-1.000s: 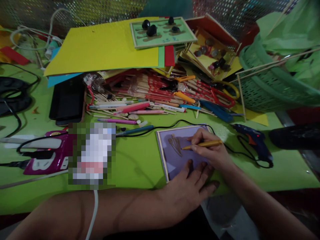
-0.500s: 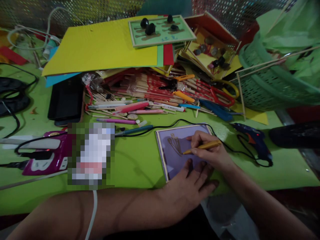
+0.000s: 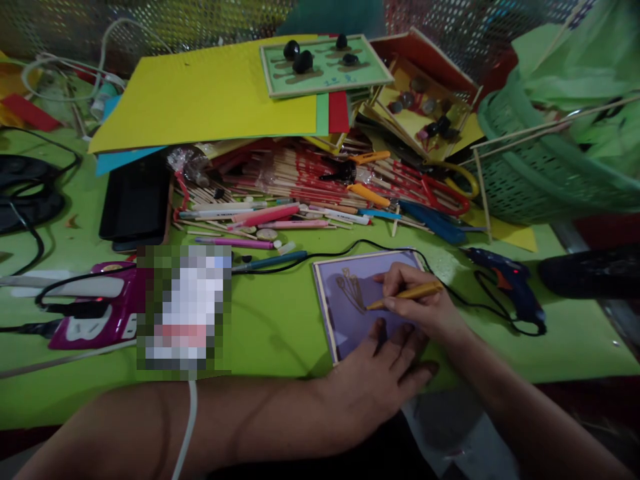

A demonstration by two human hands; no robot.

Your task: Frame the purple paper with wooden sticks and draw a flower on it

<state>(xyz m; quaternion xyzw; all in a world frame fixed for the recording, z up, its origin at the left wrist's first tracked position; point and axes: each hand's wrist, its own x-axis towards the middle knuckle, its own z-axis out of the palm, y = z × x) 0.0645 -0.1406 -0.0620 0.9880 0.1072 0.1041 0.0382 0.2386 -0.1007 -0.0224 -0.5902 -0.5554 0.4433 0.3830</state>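
A purple card with a pale stick frame (image 3: 327, 273) lies on the green table near its front edge. Brown-gold curved lines, like a bunch of stems with looped tops (image 3: 351, 290), are drawn on its left part. My right hand (image 3: 417, 297) grips a gold marker pen (image 3: 413, 293), its tip touching the card at the lower end of the lines. Spread fingers of my left hand (image 3: 377, 373) rest flat across the card's lower edge, holding nothing. The card's lower right is hidden under both hands.
A glue gun (image 3: 510, 277) lies right of the card, its black cable looping behind it. Left are a blurred-out phone (image 3: 187, 307) and a magenta power strip (image 3: 95, 313). Behind lie pens, sticks, yellow sheets (image 3: 215, 100), a framed green card (image 3: 327, 77) and a green basket (image 3: 530, 160).
The view has shifted very slightly. Both hands and the marker pen stay in nearly the same place on the card, and the drawn lines look much the same.
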